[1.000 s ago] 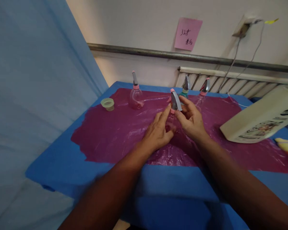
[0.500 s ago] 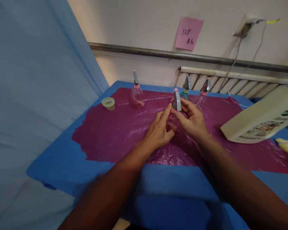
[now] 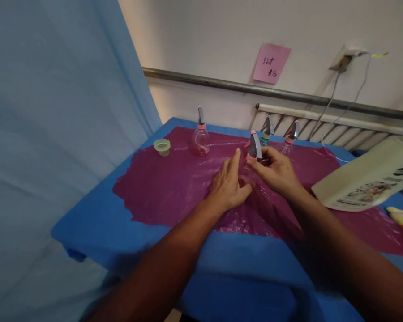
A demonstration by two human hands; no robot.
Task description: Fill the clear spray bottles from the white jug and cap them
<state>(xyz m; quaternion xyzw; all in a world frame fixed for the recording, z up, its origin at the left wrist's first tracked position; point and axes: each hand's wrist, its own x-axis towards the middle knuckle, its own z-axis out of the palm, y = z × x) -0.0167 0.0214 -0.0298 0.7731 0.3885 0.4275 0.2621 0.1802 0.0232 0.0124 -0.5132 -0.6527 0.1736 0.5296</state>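
A small clear bottle stands between my hands on the purple plastic sheet [image 3: 168, 188]; its grey spray head [image 3: 255, 147] with a pink collar rises above my fingers. My left hand [image 3: 229, 185] wraps round the bottle's body, forefinger stretched up beside the head. My right hand [image 3: 278, 172] pinches the pink collar just under the spray head. The bottle's body is mostly hidden by my fingers.
Three more spray bottles stand at the back: a pink-collared one [image 3: 200, 139], a green-collared one [image 3: 267, 130] and another [image 3: 292, 134]. A pale green cap [image 3: 162, 146] lies at the left. A white jug [image 3: 369, 181] lies at the right. A blue curtain [image 3: 53, 112] hangs left.
My view has shifted, so everything sits a little lower and further right in the picture. Both hands keep their hold on the bottle, and the spray head stays upright.
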